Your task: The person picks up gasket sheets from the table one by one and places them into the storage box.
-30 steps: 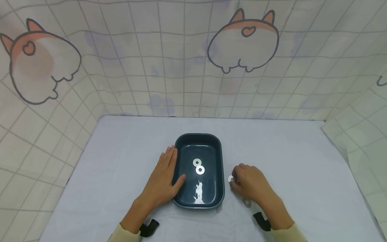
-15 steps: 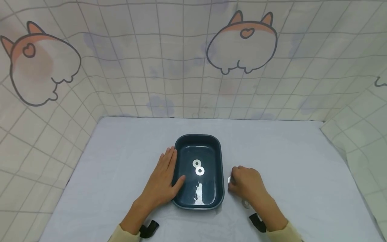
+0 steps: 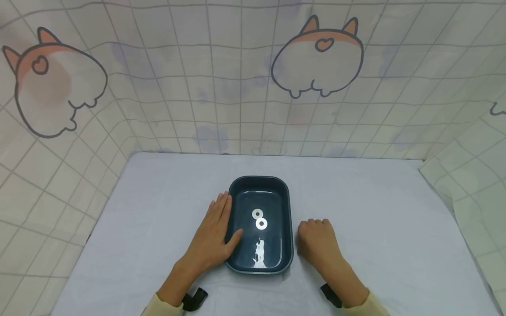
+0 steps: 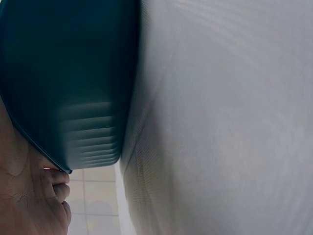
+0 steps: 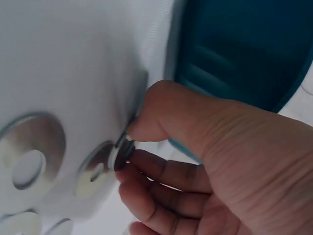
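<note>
My left hand rests against the left rim of a dark blue-green rectangular tray, fingers straight and thumb over the edge. Two flat metal washers, an upper washer and a lower washer, lie on the tray's floor. Just right of the tray, my right hand is low over the cloth. In the right wrist view its thumb and fingertips pinch a washer tilted on edge. Close by lie a large washer and a smaller washer; the head view hides these behind the hand.
More washers show partly at the lower left of the right wrist view. White cloth covers the table. A tile-patterned curtain hangs behind and at both sides. Black straps sit under the wrists.
My right hand has shifted slightly left and turned, its fingers drawing together. The washers seen beside and under it are now hidden in the head view. The left hand and tray stay put.
</note>
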A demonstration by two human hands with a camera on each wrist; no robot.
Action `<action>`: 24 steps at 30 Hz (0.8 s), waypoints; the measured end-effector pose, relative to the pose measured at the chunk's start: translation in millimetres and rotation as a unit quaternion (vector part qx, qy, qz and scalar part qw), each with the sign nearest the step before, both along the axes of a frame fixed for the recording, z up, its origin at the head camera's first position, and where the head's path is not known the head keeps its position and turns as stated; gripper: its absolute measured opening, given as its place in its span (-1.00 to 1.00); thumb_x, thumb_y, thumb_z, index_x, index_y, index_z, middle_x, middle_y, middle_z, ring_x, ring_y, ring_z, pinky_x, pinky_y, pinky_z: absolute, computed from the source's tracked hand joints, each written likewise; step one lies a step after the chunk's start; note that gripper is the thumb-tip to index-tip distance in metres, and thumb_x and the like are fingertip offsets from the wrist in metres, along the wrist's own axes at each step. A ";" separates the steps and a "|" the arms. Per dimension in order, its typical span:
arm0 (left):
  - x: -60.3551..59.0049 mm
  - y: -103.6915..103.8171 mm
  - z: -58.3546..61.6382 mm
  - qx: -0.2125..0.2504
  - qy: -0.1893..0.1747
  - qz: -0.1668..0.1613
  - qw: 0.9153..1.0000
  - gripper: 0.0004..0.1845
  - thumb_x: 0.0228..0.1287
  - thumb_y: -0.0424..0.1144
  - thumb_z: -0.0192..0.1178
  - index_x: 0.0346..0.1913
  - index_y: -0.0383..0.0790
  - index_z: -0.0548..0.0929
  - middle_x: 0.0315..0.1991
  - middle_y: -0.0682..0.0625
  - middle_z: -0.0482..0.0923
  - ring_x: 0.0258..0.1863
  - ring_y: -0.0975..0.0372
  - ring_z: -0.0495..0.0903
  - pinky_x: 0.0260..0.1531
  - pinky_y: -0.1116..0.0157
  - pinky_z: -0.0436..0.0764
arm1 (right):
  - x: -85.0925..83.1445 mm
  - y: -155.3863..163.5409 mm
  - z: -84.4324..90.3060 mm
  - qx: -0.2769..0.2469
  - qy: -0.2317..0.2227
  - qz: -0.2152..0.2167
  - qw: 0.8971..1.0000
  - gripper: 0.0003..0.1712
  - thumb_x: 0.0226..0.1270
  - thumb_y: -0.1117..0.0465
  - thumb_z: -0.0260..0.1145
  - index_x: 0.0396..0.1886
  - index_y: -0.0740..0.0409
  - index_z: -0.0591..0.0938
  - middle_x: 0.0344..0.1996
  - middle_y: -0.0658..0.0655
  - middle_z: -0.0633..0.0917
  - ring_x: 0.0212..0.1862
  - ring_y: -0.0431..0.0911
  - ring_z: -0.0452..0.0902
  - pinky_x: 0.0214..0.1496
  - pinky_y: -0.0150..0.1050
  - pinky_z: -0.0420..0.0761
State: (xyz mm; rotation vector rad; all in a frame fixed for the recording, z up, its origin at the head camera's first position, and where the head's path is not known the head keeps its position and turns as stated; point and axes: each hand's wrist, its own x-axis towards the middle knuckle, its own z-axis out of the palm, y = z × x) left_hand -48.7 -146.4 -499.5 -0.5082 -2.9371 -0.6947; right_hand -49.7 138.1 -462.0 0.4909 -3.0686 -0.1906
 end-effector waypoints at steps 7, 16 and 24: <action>0.2 0.4 0.6 0.003 0.001 -0.001 1.000 0.00 0.51 0.18 0.10 0.74 -0.23 -0.11 0.78 -0.09 -0.14 0.79 0.09 -0.15 0.76 -0.04 0.02 | -0.9 6.5 -2.0 -0.038 -0.031 -0.021 0.999 -0.72 0.04 0.18 0.62 -0.45 0.23 0.67 -0.58 0.11 0.63 -0.47 -0.05 0.44 -0.31 -0.17 0.52; 0.3 -0.1 1.3 0.004 -0.004 -0.001 1.000 0.01 0.50 0.18 0.12 0.74 -0.22 -0.12 0.79 -0.02 -0.24 0.79 0.10 -0.16 0.77 -0.04 0.00 | -5.0 20.8 -6.0 -0.117 -0.020 0.005 0.993 -0.77 -0.04 0.21 0.60 -0.48 0.12 0.66 -0.62 0.00 0.58 -0.48 -0.12 0.43 -0.11 -0.04 0.64; 0.7 0.4 2.7 0.009 -0.006 -0.003 1.000 0.00 0.50 0.16 0.12 0.74 -0.23 -0.10 0.79 -0.03 -0.22 0.79 0.09 -0.16 0.76 -0.04 0.00 | -5.5 26.6 -6.4 -0.141 -0.020 0.017 0.990 -0.81 -0.05 0.23 0.57 -0.44 0.11 0.71 -0.60 -0.03 0.60 -0.46 -0.16 0.42 -0.09 -0.04 0.63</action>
